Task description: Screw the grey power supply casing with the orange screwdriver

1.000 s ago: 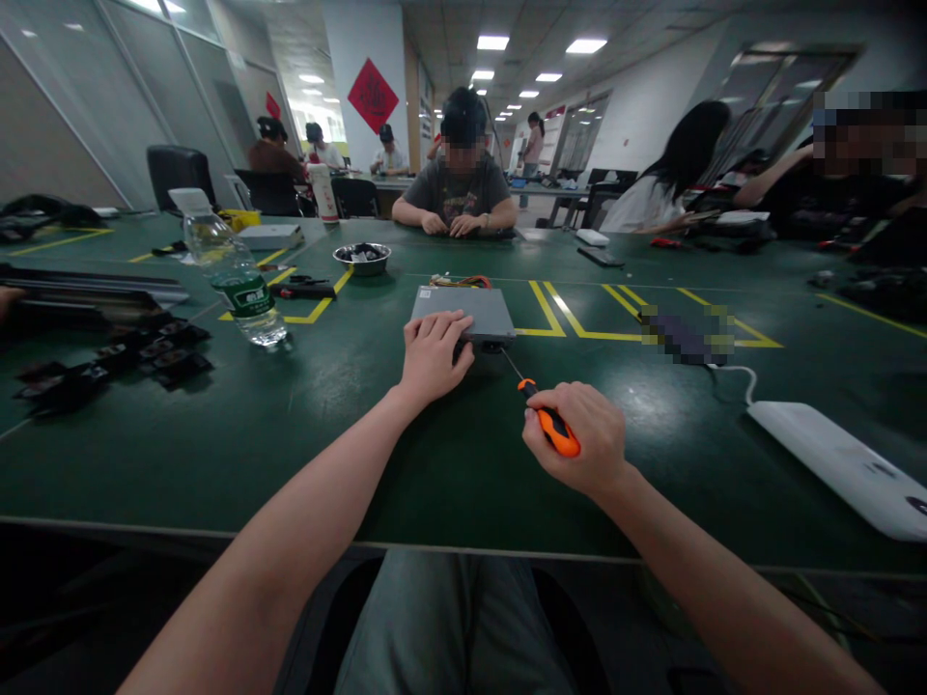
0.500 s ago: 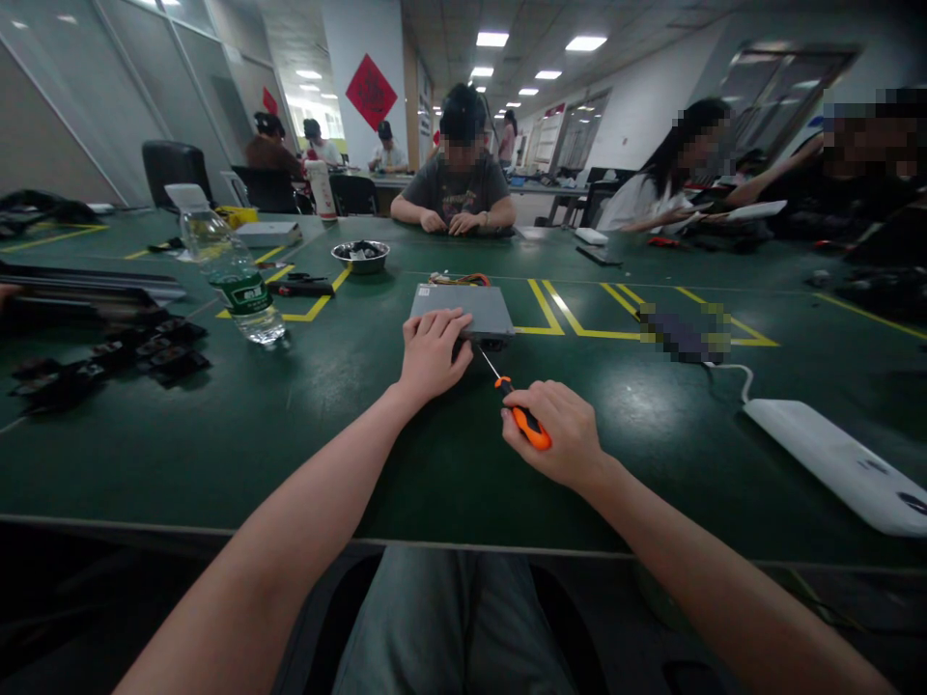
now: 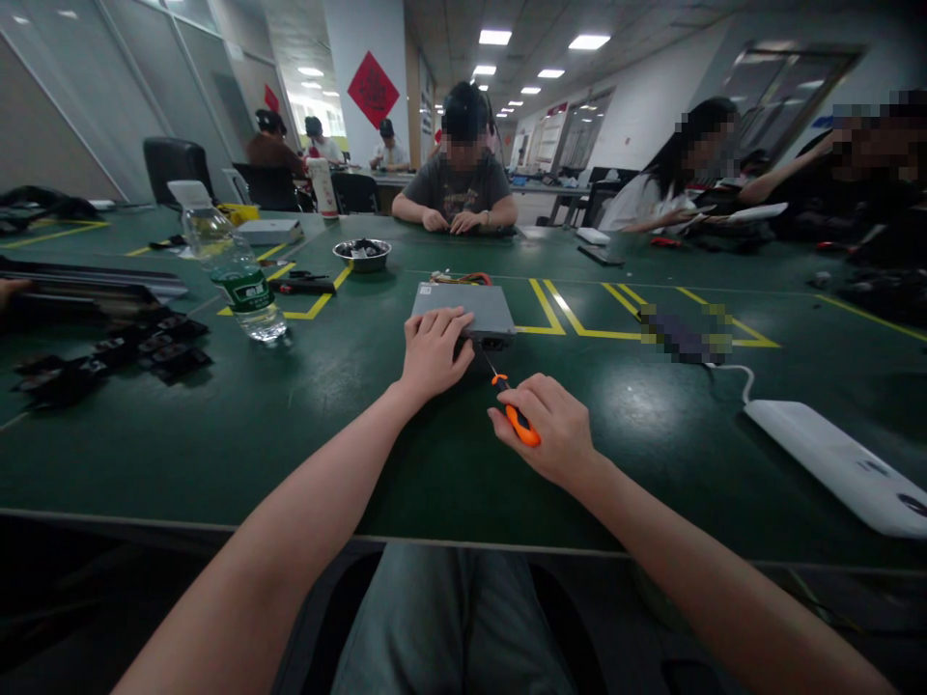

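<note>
A grey metal computer power supply [image 3: 474, 307] lies on the green table, its socket side facing me and coloured cables at its far side. My left hand [image 3: 435, 355] grips its near left part, fingers over the top and thumb at the near side. In my right hand [image 3: 554, 425] is an orange-and-black screwdriver [image 3: 522, 427], held by the handle. Its thin shaft slants up and left to the power supply's near side. Whether the tip sits in a screw is too small to tell.
A water bottle [image 3: 236, 265] and black parts [image 3: 112, 357] stand at the left. Beyond them are a metal bowl [image 3: 362, 255] and a black tool [image 3: 302, 283]. At the right lies a white power bank [image 3: 832, 463] cabled to a blurred phone [image 3: 681, 333]. A person [image 3: 463, 164] sits opposite.
My right hand has shifted slightly left with the screwdriver, and its fingers have changed position on the handle. The left hand and power supply stay in place.
</note>
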Action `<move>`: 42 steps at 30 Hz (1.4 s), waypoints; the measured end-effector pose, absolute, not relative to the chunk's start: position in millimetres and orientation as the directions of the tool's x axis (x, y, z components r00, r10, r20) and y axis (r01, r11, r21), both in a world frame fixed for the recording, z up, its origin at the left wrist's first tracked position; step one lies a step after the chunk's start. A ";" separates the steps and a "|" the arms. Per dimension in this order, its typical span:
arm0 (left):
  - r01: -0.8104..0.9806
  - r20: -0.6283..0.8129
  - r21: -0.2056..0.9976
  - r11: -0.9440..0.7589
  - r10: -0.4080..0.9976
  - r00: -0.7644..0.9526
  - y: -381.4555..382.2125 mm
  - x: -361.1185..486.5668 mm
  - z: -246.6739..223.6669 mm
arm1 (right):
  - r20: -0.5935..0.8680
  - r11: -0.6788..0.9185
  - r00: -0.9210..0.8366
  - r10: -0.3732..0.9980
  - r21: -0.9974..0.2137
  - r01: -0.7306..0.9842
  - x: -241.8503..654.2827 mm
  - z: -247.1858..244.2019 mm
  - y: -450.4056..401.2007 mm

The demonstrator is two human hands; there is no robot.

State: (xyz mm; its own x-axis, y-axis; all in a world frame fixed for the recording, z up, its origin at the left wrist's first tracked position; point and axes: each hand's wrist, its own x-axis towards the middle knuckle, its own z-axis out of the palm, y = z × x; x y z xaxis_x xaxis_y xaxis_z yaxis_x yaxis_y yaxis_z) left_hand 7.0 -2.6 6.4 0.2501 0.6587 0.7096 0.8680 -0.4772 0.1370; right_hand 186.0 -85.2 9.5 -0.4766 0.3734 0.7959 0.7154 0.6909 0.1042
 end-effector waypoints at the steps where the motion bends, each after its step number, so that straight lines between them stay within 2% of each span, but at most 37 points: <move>1: 0.869 0.707 0.139 -0.476 0.662 0.250 -2.7 7.0 6.5 | 0.806 0.686 -0.475 0.354 0.121 0.717 185.9 8.9 -85.0; 7: 0.862 0.709 0.149 -0.485 0.660 0.249 -2.2 6.8 5.6 | 0.838 0.685 -0.504 0.211 0.241 0.688 187.7 5.8 -84.6; 11: 0.860 0.712 0.147 -0.488 0.656 0.250 -2.1 7.0 5.1 | 0.821 0.665 -0.533 0.203 0.284 0.691 184.9 6.8 -86.0; 15: 0.860 0.708 0.154 -0.487 0.661 0.247 -2.1 7.0 5.6 | 0.839 0.633 -0.513 0.179 0.301 0.713 182.4 8.2 -86.6; 22: 0.858 0.717 0.143 -0.493 0.649 0.254 -1.4 7.2 5.3 | 0.838 0.742 -0.525 0.149 0.256 0.619 183.5 7.6 -85.2; 28: 0.859 0.713 0.144 -0.491 0.654 0.254 -1.1 7.3 5.7 | 0.861 0.662 -0.490 0.139 0.287 0.692 184.9 10.8 -84.4; 31: 0.859 0.716 0.136 -0.493 0.649 0.259 -1.4 7.1 6.0 | 0.827 0.692 -0.552 0.110 0.335 0.639 185.8 13.2 -83.3; 34: 0.861 0.712 0.142 -0.489 0.654 0.254 -1.6 7.2 5.8 | 0.799 0.730 -0.588 0.123 0.328 0.599 184.4 18.9 -82.1; 37: 0.861 0.713 0.148 -0.487 0.655 0.248 -1.1 7.5 5.3 | 0.793 0.723 -0.593 0.137 0.329 0.608 181.1 28.0 -79.9; 39: 0.860 0.716 0.148 -0.488 0.653 0.247 -0.7 7.5 5.2 | 0.792 0.679 -0.601 0.110 0.382 0.627 178.6 33.1 -77.9; 42: 0.860 0.720 0.144 -0.489 0.649 0.248 -0.6 7.3 5.4 | 0.829 0.663 -0.546 0.121 0.342 0.666 175.7 32.5 -75.1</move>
